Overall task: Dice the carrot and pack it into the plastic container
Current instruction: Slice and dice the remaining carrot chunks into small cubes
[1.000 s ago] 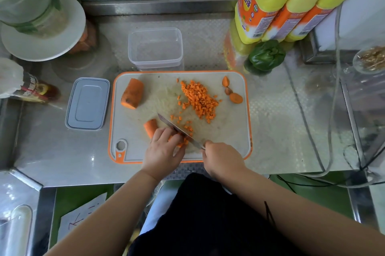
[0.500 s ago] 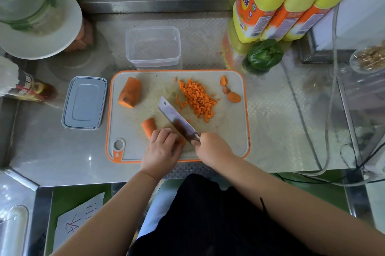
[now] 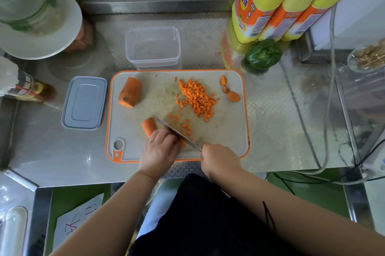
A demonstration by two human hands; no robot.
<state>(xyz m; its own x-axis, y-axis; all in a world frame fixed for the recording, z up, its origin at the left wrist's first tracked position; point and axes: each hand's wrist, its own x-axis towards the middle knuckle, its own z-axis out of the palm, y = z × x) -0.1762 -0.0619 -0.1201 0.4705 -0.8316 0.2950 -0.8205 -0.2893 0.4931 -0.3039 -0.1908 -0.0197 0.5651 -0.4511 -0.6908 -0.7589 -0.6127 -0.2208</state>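
Dicing: knife [image 3: 179, 134] down beside pinned carrot piece [image 3: 149, 126] on cutting board [image 3: 233, 143]
Left hand [image 3: 159, 151]: curled over strips, probably steadying
Right hand [image 3: 218, 159]: wrapped round handle
Plastic container [image 3: 153, 47]: unfilled, behind board for scooping diced pile [image 3: 196, 99]

Both bare forearms enter from the bottom edge and converge toward frame centre. Left hand [image 3: 158, 151], just left of centre, knuckles up, fingers curled downward, fingertips tucked under. Right hand [image 3: 219, 159], just right of centre, closed in a fist, thumb side toward upper left. Dark line marking on right forearm, lower right.
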